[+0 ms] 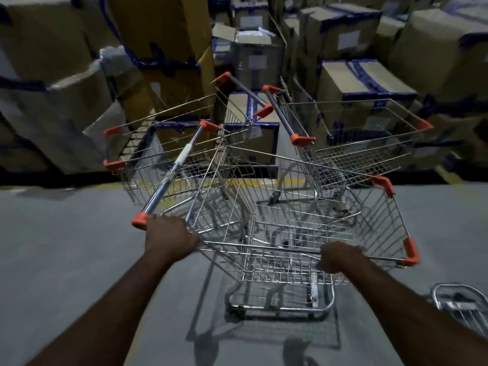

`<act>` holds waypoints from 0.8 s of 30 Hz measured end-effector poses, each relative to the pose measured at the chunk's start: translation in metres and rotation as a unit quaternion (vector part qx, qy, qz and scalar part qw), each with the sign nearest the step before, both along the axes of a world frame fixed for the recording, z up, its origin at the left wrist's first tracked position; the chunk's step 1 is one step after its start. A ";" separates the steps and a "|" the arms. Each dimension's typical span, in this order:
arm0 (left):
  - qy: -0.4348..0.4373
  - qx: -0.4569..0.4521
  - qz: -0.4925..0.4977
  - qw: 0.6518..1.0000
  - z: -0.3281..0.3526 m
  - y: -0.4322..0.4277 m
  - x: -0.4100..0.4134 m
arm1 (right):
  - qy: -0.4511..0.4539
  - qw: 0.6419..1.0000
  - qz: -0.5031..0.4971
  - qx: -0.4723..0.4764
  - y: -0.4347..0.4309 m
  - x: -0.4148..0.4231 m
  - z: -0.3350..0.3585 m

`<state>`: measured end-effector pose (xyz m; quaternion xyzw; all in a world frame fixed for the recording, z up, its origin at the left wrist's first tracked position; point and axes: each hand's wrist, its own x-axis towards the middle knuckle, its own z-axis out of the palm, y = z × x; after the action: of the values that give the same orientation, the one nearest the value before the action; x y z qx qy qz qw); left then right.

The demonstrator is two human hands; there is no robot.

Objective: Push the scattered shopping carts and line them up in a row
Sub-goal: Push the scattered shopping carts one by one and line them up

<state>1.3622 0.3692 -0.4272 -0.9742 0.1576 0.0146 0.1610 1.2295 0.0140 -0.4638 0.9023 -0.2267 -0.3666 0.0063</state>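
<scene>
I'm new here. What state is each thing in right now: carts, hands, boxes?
Nearest cart: empty, sideways to the person, held at its rim.
Left hand: gripping the rim corner by the handle.
Right hand: gripping the near rim.
Left cart: empty, unheld, askew.
Right cart: empty, unheld.
Cardboard boxes: stacked, mostly taped shut.

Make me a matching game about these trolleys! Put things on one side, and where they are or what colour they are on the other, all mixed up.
Things:
1. right hand
2. handle caps
3. cardboard boxes
4. floor

Matches:
A. orange
B. stacked at the back
C. grey
D. gripping the rim of the near cart

Pairs: 1-D, 2-A, 3-B, 4-C.
</scene>
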 end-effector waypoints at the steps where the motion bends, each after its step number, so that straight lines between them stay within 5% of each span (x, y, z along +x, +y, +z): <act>1: -0.003 -0.003 -0.002 1.000 -0.001 -0.001 -0.005 | 0.008 1.000 0.018 0.018 0.005 0.004 -0.001; 6: 0.004 -0.010 -0.014 1.000 0.000 -0.010 -0.014 | -0.091 0.979 0.073 0.170 0.070 0.030 0.035; 11: 0.004 -0.016 -0.050 0.999 0.005 -0.022 -0.025 | -0.233 0.920 0.052 0.311 0.135 0.059 0.063; 18: 0.012 -0.007 -0.088 0.996 0.006 -0.034 -0.059 | -0.333 0.883 0.034 0.329 0.192 0.094 0.086; 24: 0.018 -0.013 -0.135 0.991 0.006 -0.044 -0.084 | -0.306 0.893 0.013 0.331 0.216 0.102 0.088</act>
<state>1.2785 0.3253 -0.4207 -0.9456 0.2907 0.0080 0.1458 1.3311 0.2300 -0.3761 0.9224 -0.0710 -0.1265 -0.3581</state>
